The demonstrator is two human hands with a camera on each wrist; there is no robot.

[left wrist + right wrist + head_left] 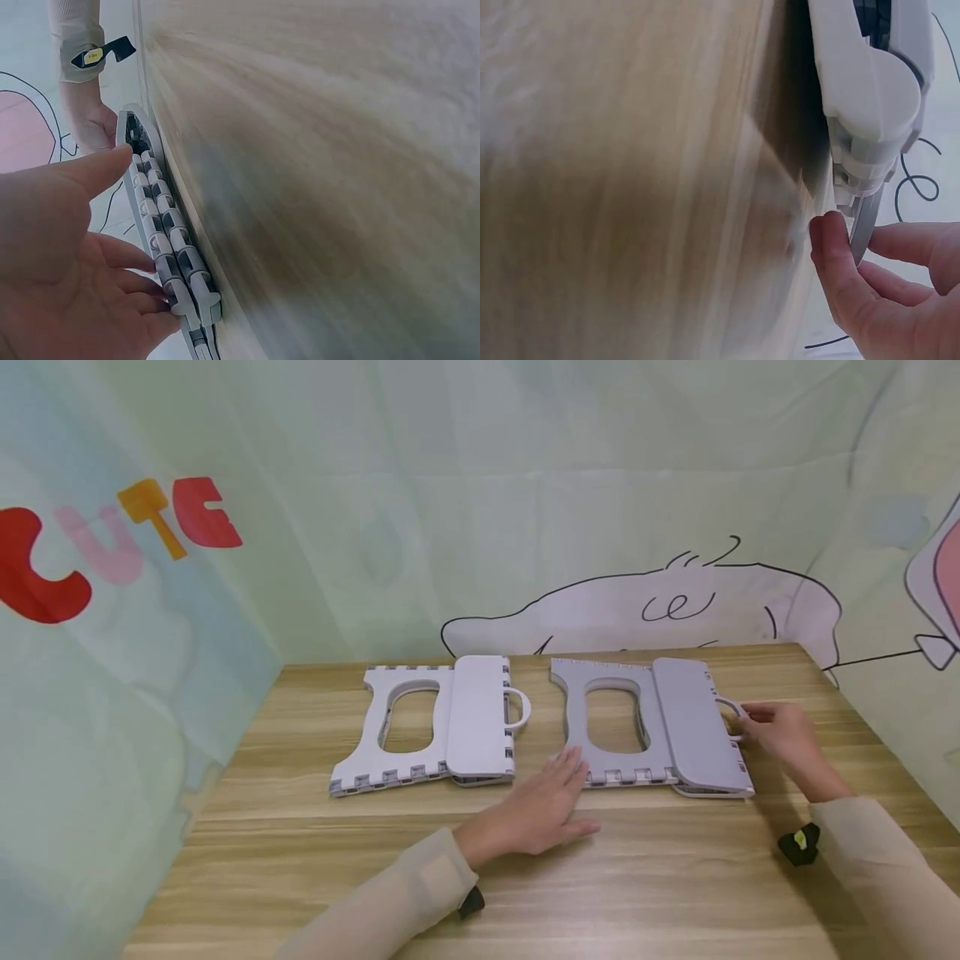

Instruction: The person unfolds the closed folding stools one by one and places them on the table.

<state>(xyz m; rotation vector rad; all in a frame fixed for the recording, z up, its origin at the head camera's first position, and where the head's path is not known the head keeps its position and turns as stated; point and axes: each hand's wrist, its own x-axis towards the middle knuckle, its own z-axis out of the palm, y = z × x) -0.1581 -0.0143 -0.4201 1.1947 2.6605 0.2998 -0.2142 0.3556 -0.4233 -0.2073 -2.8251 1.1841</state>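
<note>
A grey folding step stool [696,722] lies folded flat on the wooden table, its carry handle [727,702] toward the right. My right hand [792,745] pinches that handle between thumb and fingers, as the right wrist view also shows. At the stool's near left corner, my left hand [534,810] has its fingers extended, with the fingertips against the edge. In the left wrist view, the stool's hinged edge [161,217] runs past my left fingers and thumb. A white folding step stool [480,714], likewise folded flat, lies to the left, its handle facing the grey stool.
Both stools lie toward the back of the wooden tabletop [645,885]. A printed cloth [420,527] hangs behind the table and along its sides. Black pieces [800,844] are attached at both sleeve cuffs.
</note>
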